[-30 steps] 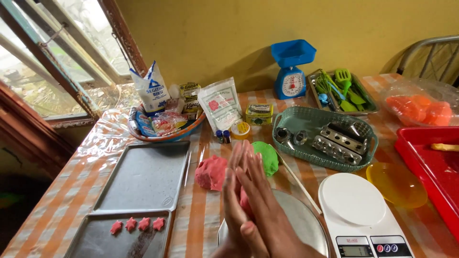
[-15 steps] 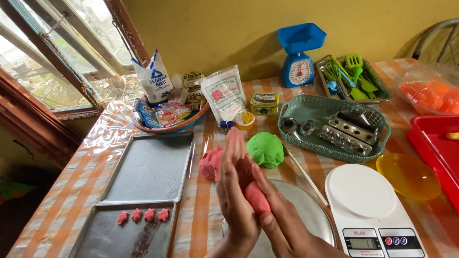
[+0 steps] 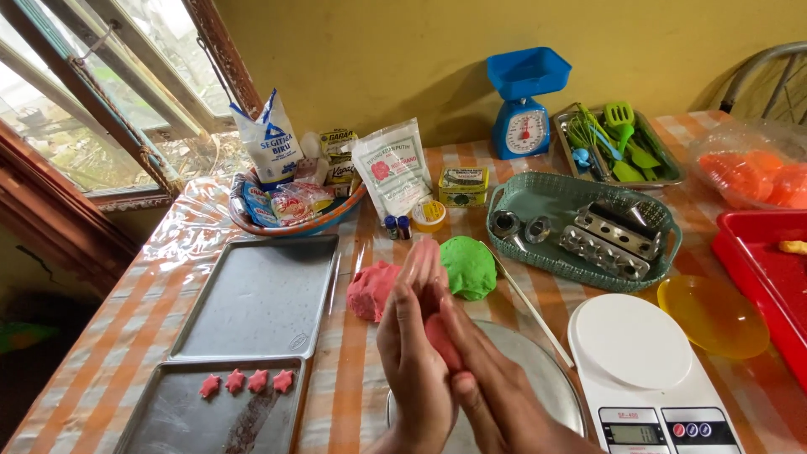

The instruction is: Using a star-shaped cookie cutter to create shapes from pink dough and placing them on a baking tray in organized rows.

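Two hands work over the surface (image 3: 109,361), which is covered in orange-checked plastic: the left hand (image 3: 414,353) and the right hand (image 3: 496,391) are pressed palm to palm with one small piece of pink dough (image 3: 440,340) squeezed between them, fingers straight and held close together. They hover above one round metal plate (image 3: 551,382). Just beyond the fingertips lie two lumps of dough on the surface, one pink lump (image 3: 372,289) and one green lump (image 3: 468,266), close beside each other. To the left sit two metal baking trays: the far tray (image 3: 261,296) is bare, and the near tray (image 3: 214,416) carries four small pink star shapes (image 3: 245,382) in one row. To the right of the hands stands one white digital scale (image 3: 643,370), with one yellow dish (image 3: 713,315) beside it and one red tray (image 3: 769,273) at the edge. One green woven basket (image 3: 517,244) holds metal moulds and nozzles; I cannot count them exactly. At the back stand one blue mechanical scale (image 3: 523,101), one metal tray of green utensils (image 3: 618,147), one white packet (image 3: 392,168), and one bowl of packets (image 3: 290,206).
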